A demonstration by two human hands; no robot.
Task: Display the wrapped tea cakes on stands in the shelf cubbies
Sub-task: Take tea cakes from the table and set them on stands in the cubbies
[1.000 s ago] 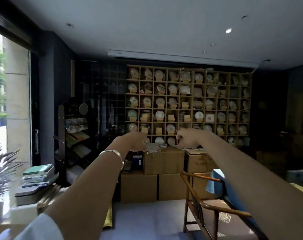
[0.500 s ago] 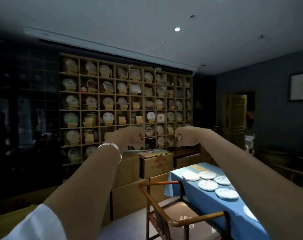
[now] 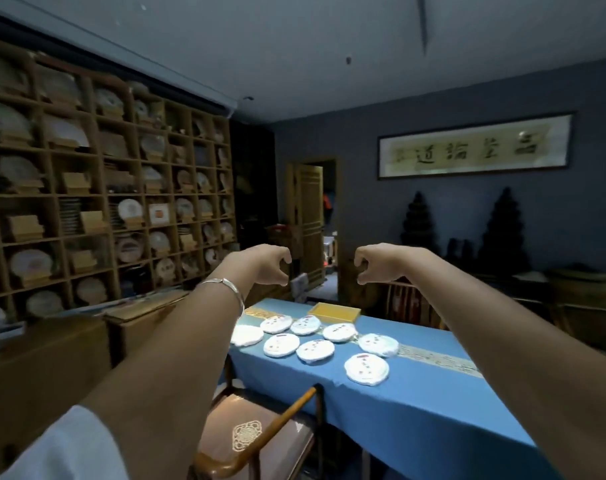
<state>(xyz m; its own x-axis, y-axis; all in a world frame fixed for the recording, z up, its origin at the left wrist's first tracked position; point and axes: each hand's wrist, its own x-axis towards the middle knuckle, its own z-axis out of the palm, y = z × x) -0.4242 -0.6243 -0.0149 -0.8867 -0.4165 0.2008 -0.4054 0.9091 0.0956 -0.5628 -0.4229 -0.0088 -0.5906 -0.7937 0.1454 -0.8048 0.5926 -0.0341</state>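
Your left hand (image 3: 265, 263) and right hand (image 3: 374, 263) hang in the air ahead of you, apart from each other, each grip loosely curled with thumb near fingertips and pinching nothing. Below them, nine wrapped tea cakes (image 3: 315, 350) lie flat on the blue-clothed bench (image 3: 415, 403), near a yellow tray (image 3: 334, 312). The shelf cubbies (image 3: 100, 202) fill the wall to your left, many with cakes on stands.
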